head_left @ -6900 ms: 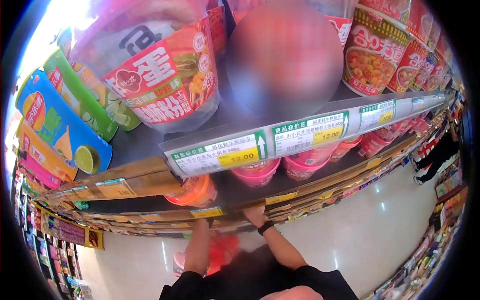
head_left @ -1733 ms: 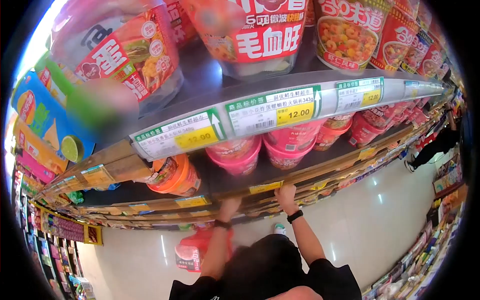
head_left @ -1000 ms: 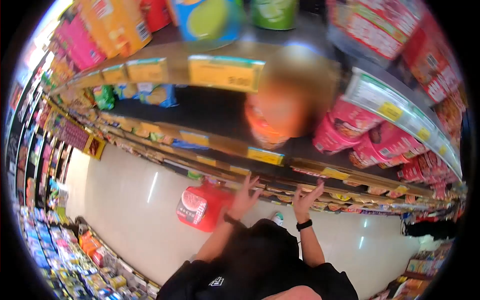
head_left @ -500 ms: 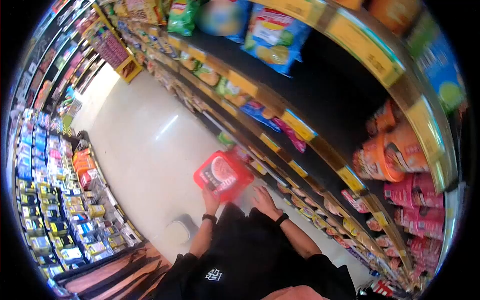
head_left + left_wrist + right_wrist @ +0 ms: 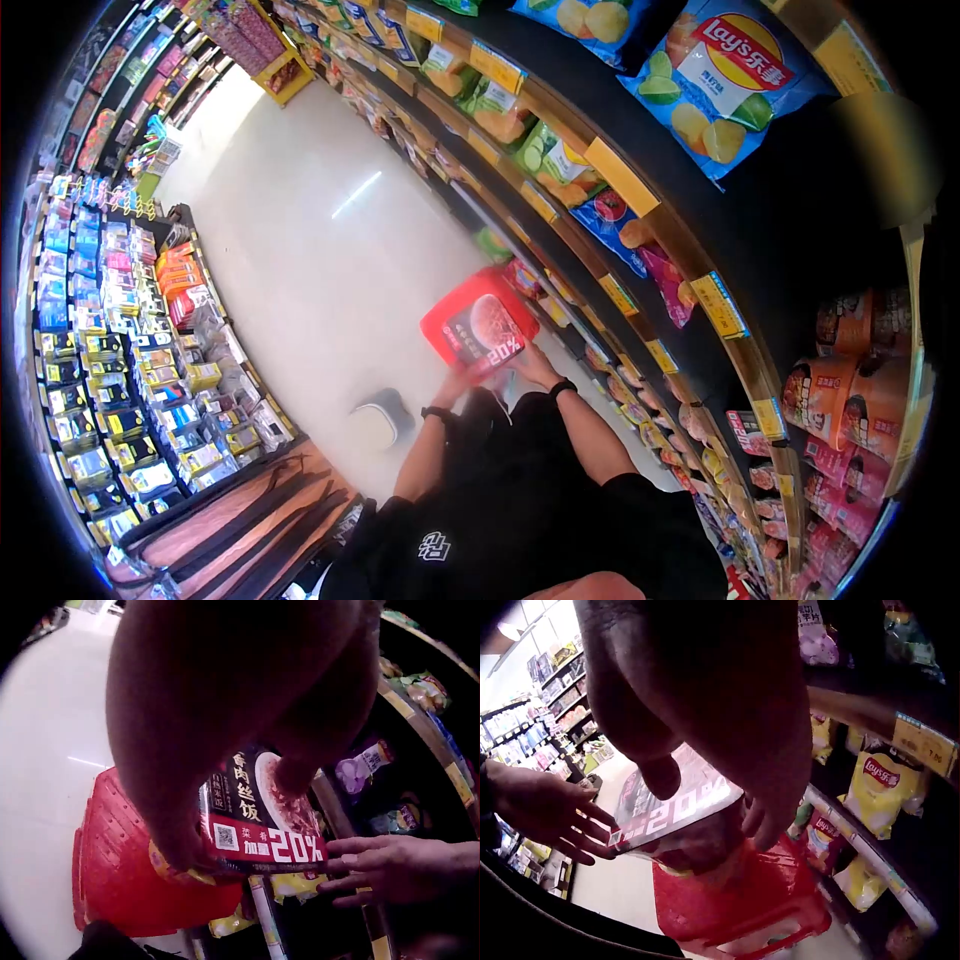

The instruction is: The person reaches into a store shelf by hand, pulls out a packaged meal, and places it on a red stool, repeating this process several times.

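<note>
Both hands hold a self-heating rice box (image 5: 487,330), dark with a red "20%" band and a picture of a meat dish. It is over a red plastic stool (image 5: 124,859), and a yellowish package edge (image 5: 166,864) peeks out beneath it. The left hand (image 5: 457,383) grips its left side, thumb on the lid in the left wrist view. At the opposite side, the right hand (image 5: 538,368) has its thumb on the lid and fingers down the side, as the right wrist view shows. The box's underside is hidden.
Shelves on the right carry crisp packets (image 5: 720,85) and instant noodle tubs (image 5: 818,395). A pale round stool (image 5: 380,420) stands on the aisle floor (image 5: 290,270). Packaged goods (image 5: 120,370) hang along the left side, near a brown striped cloth-like surface (image 5: 230,520).
The hands have left the shelf edge and come down to the rice box, the left hand reaching it first. The head view has turned left and down, from noodle tubs toward the aisle.
</note>
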{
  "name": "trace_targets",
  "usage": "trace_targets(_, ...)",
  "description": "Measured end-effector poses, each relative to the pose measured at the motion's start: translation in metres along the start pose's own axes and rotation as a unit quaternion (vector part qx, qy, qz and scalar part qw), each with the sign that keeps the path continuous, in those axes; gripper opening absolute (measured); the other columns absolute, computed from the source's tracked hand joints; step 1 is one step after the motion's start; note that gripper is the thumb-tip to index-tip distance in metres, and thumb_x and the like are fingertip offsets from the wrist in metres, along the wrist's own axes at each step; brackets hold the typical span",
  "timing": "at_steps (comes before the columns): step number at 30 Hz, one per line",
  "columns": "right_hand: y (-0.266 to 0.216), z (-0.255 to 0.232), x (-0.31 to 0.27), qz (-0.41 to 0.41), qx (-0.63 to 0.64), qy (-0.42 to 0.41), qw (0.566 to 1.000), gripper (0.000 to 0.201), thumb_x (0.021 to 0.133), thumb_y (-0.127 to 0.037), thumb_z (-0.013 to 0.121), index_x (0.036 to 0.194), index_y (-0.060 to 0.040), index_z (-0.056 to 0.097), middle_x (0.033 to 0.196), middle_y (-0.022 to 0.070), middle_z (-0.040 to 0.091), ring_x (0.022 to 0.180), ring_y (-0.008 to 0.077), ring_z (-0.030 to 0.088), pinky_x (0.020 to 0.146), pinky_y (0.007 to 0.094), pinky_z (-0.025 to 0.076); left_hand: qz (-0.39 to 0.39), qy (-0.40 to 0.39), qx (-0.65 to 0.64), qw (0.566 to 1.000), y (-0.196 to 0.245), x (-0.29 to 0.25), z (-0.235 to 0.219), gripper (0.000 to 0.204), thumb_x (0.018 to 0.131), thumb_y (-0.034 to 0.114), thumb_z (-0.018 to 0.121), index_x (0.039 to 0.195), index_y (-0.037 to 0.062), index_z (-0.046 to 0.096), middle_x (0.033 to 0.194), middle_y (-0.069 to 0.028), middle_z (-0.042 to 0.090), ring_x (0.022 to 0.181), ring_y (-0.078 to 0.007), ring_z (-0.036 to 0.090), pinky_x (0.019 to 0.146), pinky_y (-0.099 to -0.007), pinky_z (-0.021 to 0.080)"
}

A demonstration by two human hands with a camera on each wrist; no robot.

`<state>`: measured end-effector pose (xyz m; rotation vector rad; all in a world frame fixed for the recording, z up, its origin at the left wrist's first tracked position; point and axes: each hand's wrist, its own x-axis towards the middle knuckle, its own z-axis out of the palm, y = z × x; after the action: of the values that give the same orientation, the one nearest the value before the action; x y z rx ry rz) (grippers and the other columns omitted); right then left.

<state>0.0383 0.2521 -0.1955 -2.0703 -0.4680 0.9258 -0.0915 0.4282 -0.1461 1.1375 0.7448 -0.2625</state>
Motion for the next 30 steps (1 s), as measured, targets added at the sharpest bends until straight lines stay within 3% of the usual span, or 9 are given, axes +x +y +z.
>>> trace_targets(3, 0.006, 0.007, 0.004, 0.009, -0.014, 0.027, 1.0, 0.068, 0.075, -0.01, 0.064, 0.136, -0.0024, 0.036, 0.132, 0.0246, 0.047, 0.123, 0.0381, 0.046, 0.101, 0.0431, 0.039, 0.007, 0.01, 0.002, 1.0, -0.024, 0.021, -0.014, 0.059, 0.09, 0.032, 0.063, 0.137, 0.0071, 0.037, 0.097, 0.0005, 0.06, 0.072, -0.0063, 0.051, 0.06, -0.0204, 0.04)
trace_targets(6, 0.012, 0.019, 0.013, -0.066, 0.001, 0.084, 0.994, 0.069, 0.075, -0.012, 0.066, 0.137, -0.0033, 0.036, 0.134, 0.0258, 0.045, 0.124, 0.0393, 0.044, 0.102, 0.0438, 0.039, -0.054, 0.044, 0.027, 0.997, -0.019, 0.025, -0.014, 0.055, 0.09, 0.03, 0.063, 0.134, 0.0059, 0.041, 0.095, -0.0004, 0.061, 0.072, -0.0059, 0.051, 0.059, -0.0207, 0.04)
trace_targets(9, 0.018, 0.033, 0.022, -0.015, -0.055, 0.097, 0.994, 0.072, 0.074, -0.014, 0.068, 0.138, -0.0051, 0.035, 0.133, 0.0264, 0.045, 0.125, 0.0406, 0.043, 0.102, 0.0453, 0.038, 0.007, 0.011, 0.045, 0.999, -0.048, 0.045, -0.033, 0.053, 0.087, 0.027, 0.068, 0.127, 0.0012, 0.046, 0.095, -0.0032, 0.061, 0.076, -0.009, 0.054, 0.061, -0.0246, 0.043)
trace_targets(12, 0.05, 0.056, 0.031, 0.014, -0.109, 0.137, 0.985, 0.07, 0.074, -0.016, 0.069, 0.135, -0.0033, 0.037, 0.131, 0.0276, 0.046, 0.125, 0.0416, 0.042, 0.103, 0.0465, 0.037, 0.015, 0.025, 0.197, 0.98, -0.037, 0.046, -0.04, 0.047, 0.083, 0.02, 0.071, 0.118, -0.0023, 0.05, 0.097, -0.0067, 0.061, 0.082, -0.0133, 0.057, 0.067, -0.0275, 0.047)
trace_targets(17, 0.019, 0.012, -0.012, 0.019, -0.047, 0.125, 0.991, 0.053, 0.076, -0.016, 0.065, 0.121, 0.0009, 0.043, 0.115, 0.0239, 0.051, 0.111, 0.0417, 0.049, 0.097, 0.047, 0.041, 0.008, 0.066, 0.18, 0.981, -0.051, 0.053, -0.052, 0.037, 0.073, -0.004, 0.073, 0.1, 0.003, 0.047, 0.099, -0.0117, 0.063, 0.094, -0.0193, 0.061, 0.081, -0.0355, 0.052)
trace_targets(20, 0.025, 0.003, -0.038, 0.001, -0.058, 0.169, 0.984, 0.052, 0.074, -0.016, 0.068, 0.117, 0.0009, 0.043, 0.112, 0.0235, 0.051, 0.108, 0.0413, 0.051, 0.094, 0.0444, 0.043, 0.033, -0.029, 0.078, 0.996, -0.009, 0.026, -0.021, 0.039, 0.075, -0.005, 0.072, 0.101, 0.0033, 0.045, 0.101, -0.012, 0.062, 0.097, -0.0196, 0.061, 0.083, -0.0354, 0.052)
trace_targets(24, -0.006, -0.049, -0.1, -0.018, 0.005, 0.208, 0.978, 0.056, 0.072, -0.017, 0.076, 0.113, 0.0014, 0.042, 0.11, 0.0242, 0.051, 0.107, 0.0419, 0.052, 0.091, 0.0421, 0.044, 0.11, -0.117, 0.128, 0.979, 0.022, 0.007, 0.013, 0.045, 0.077, -0.004, 0.071, 0.111, 0.0034, 0.042, 0.114, -0.0136, 0.058, 0.105, -0.02, 0.059, 0.089, -0.0355, 0.051)
trace_targets(25, -0.019, -0.064, -0.12, -0.017, 0.007, 0.222, 0.975, 0.056, 0.072, -0.018, 0.076, 0.113, 0.0015, 0.042, 0.109, 0.0241, 0.052, 0.106, 0.0418, 0.052, 0.09, 0.0418, 0.045, 0.187, -0.159, 0.14, 0.959, 0.039, -0.003, 0.031, 0.056, 0.079, -0.002, 0.071, 0.124, 0.0017, 0.037, 0.119, -0.013, 0.056, 0.109, -0.0214, 0.058, 0.092, -0.0359, 0.049)
trace_targets(30, -0.066, -0.118, -0.207, 0.048, 0.056, 0.301, 0.951, 0.048, 0.076, -0.017, 0.073, 0.113, 0.0014, 0.047, 0.111, 0.0241, 0.054, 0.103, 0.0402, 0.055, 0.088, 0.0415, 0.046, 0.266, -0.222, 0.347, 0.872, 0.095, -0.039, 0.094, 0.062, 0.079, 0.0, 0.071, 0.13, 0.0, 0.036, 0.117, -0.0121, 0.054, 0.109, -0.0225, 0.057, 0.095, -0.0363, 0.046)
